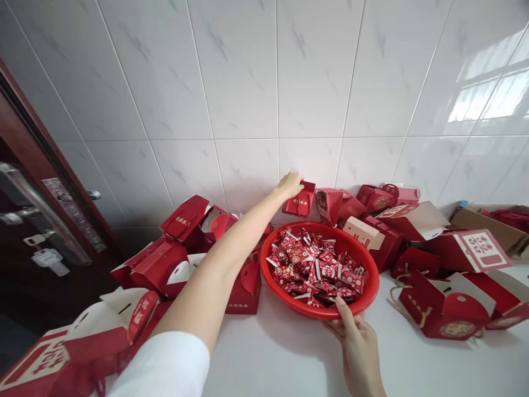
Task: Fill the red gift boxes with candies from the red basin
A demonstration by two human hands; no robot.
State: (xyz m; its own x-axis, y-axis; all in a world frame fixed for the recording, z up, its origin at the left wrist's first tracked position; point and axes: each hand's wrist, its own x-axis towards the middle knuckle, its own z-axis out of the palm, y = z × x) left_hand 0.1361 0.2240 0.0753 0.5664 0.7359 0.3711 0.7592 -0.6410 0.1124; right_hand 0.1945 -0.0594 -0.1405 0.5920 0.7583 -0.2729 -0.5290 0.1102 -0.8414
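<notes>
Stretched out toward the tiled wall, my left hand [291,184] is closed on the upper edge of a small red gift bag [305,202] with gold lettering; its fingertips are partly hidden. My right hand [356,339] grips the near rim of a round red plastic basket [374,281], thumb on top and fingers underneath. Many small red wrapped sweets [326,269] fill the basket. Just left of it, partly behind my left forearm, stands a red gift box [243,295].
More red gift boxes [182,223] crowd the left side. On the right are open boxes with rope handles [450,309] and a cardboard carton [467,220] holding red material. A white table [268,353] lies beneath. At far left is a dark door with hanging keys [45,256].
</notes>
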